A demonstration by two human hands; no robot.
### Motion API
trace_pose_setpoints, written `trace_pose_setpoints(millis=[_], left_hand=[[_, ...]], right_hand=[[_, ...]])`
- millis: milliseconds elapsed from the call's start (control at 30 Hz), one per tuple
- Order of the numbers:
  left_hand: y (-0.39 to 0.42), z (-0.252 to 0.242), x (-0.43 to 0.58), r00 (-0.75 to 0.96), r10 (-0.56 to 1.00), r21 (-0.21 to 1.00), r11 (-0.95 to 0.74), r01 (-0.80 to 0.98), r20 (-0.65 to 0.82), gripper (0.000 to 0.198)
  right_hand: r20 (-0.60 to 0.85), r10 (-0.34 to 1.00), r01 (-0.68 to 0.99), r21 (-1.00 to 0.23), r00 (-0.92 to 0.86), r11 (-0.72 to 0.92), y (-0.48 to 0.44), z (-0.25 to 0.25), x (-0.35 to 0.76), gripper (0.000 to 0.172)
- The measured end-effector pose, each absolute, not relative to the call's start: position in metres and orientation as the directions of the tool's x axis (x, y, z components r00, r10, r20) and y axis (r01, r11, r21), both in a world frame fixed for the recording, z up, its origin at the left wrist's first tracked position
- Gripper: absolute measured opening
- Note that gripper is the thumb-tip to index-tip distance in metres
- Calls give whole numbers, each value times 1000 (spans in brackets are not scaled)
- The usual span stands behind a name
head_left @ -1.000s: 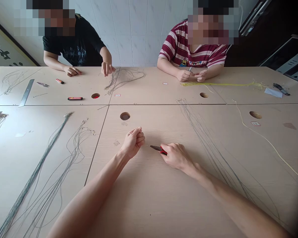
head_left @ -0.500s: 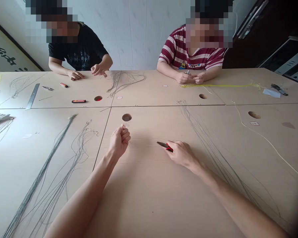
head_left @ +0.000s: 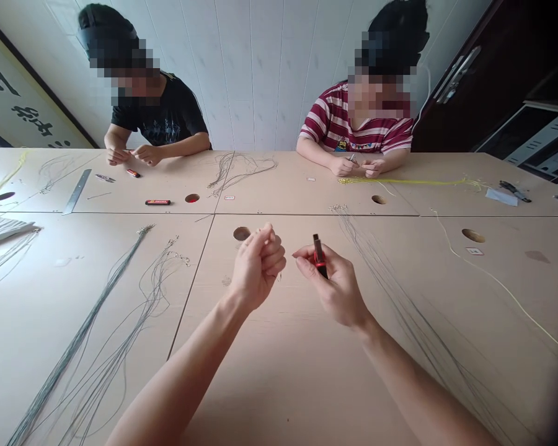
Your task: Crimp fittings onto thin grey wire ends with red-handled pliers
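My left hand (head_left: 259,269) is curled closed over the table, thumb pressed on the forefinger. Whatever it may hold is too small to make out. Just to its right, my right hand (head_left: 341,291) grips small red-and-black pliers (head_left: 320,259), their jaws pointing up and away from me. The thumb and forefinger of that hand come close together at the left, and I cannot tell if anything sits between them. A gap separates the two hands. Thin grey cords (head_left: 385,279) with small metal ends lie to the right of my right hand.
Left of my arm lie a thick grey-green cord bundle (head_left: 95,303) and looser cords (head_left: 134,322). A round hole (head_left: 242,233) is by my left hand. Opposite sit two people, one in black (head_left: 167,111), one in stripes (head_left: 358,118). A marker (head_left: 158,202) and ruler (head_left: 77,191) lie farther off.
My left hand has moved right, closer to the right hand. The pliers have swung from pointing left to pointing up. The person in black has brought both hands together.
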State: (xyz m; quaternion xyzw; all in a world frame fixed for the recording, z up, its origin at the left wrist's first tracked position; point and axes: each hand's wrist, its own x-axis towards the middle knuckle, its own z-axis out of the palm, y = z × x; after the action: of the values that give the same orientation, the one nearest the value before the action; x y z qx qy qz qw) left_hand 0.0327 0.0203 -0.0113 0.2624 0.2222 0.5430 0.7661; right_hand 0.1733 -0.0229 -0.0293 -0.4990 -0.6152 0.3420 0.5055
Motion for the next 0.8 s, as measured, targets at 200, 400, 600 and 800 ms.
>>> trace_pose_setpoints(millis=[200,400,600,800], left_hand=[[4,-12,39,305,951,856,121,-502,44,43],[3,-15,41,344,938,896,118,-427,41,40],[4,-20,42,350,936,913,112,-393,35,38],[4,-19,42,380,925,899,145,-412,25,40]], right_hand=[[398,916,194,-904,49,382,-20,-8,178,15],[407,914,176,-899,-3,401,-18,-9,180,9],[384,924,125,-916,-6,381,-15,-14,185,10],[386,922,158,-910,-20,384,-15,-12,188,12]])
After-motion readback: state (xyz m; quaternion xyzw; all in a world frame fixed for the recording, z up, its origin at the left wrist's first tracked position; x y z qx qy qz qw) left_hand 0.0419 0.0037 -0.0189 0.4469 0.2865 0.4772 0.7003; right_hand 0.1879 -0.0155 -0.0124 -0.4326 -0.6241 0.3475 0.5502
